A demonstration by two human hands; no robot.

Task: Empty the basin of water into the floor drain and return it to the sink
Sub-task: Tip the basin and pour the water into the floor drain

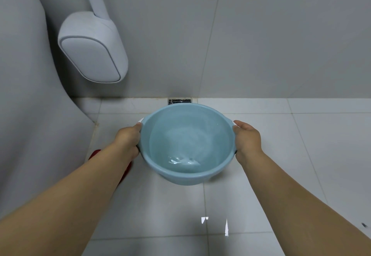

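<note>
A light blue plastic basin (186, 177) hangs above the tiled floor, with rippling water inside it. My left hand (128, 141) grips its left rim handle. Gripping the right rim handle is my right hand (248, 138). The basin sits roughly level, its far rim just in front of the floor drain (179, 101). That drain is a small dark metal grate at the foot of the wall, partly hidden by the basin's far edge.
A grey fold-down seat or pad (92, 49) hangs on the wall at the upper left. A large grey curved fixture (26, 105) fills the left side. A red object (94, 154) shows under my left forearm. White floor tiles (301, 155) spread to the right.
</note>
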